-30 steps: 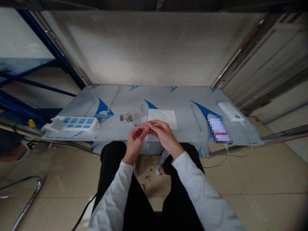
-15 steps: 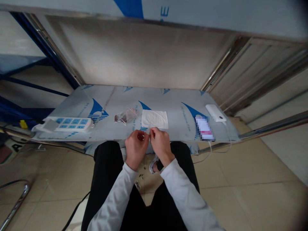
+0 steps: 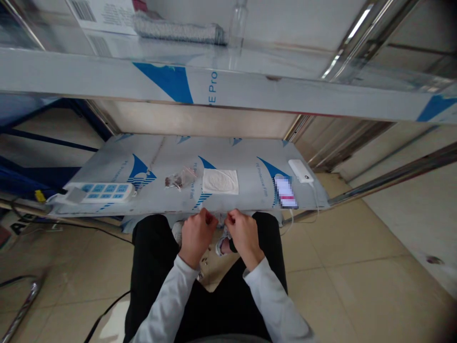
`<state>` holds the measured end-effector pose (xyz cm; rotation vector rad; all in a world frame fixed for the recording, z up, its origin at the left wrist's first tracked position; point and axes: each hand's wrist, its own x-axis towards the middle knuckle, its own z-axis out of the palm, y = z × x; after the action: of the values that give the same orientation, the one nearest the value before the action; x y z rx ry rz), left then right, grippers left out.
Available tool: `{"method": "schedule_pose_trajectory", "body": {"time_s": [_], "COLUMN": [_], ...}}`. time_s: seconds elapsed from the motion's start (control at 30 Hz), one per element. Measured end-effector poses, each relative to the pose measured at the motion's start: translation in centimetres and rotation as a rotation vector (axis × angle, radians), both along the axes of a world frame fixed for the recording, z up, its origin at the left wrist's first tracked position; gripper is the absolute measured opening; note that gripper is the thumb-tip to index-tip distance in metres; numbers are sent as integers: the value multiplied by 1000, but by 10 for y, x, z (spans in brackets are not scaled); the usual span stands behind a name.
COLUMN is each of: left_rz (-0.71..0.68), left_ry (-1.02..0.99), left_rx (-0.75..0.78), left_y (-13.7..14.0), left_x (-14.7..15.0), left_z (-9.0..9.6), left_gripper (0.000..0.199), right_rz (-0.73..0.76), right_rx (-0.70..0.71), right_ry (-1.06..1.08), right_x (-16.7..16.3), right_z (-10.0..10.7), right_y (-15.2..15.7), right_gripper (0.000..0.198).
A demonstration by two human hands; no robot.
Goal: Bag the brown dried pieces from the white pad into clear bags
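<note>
Left hand point(image 3: 198, 234) and right hand point(image 3: 244, 236) at near edge of desk point(image 3: 217, 147), farther apart than before; fingers curled, I cannot tell if gripping something. Plastic bag point(image 3: 178, 180) lies left of white sheet point(image 3: 220, 182), on desk.

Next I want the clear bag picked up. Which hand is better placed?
Probably the left hand: it is nearer the clear bag, which lies left of the white sheet. The right hand is farther off. Whether either hand holds anything is unclear.
</note>
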<state>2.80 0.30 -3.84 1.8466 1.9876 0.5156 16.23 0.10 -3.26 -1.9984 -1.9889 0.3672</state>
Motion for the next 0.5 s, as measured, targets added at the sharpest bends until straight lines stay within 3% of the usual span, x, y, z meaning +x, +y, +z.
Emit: {"method": "schedule_pose_trajectory", "body": {"time_s": [0.1,0.17,0.27,0.4,0.5], "left_rz": [25,-9,-99,-197,-233], "left_ry": [121,98,-48,-210,-235], "left_rx": [35,76,113,77,66], "left_y": [0,1,5,11,11], "left_x": [0,0,-3,-8,-10], "left_z": [12,19,28,38,46], "left_gripper": [13,12,9,9,9], "right_rz": [-32,24,249,537,591], "right_rx": [21,114,236,103,37], "right_ry": [32,160,477,760,871], "right_x": [4,8,19,33,37], "right_z": [7,9,8,1,-2], "right_y": [-1,-1,4,18,29], "right_gripper": [10,11,41,101,98]}}
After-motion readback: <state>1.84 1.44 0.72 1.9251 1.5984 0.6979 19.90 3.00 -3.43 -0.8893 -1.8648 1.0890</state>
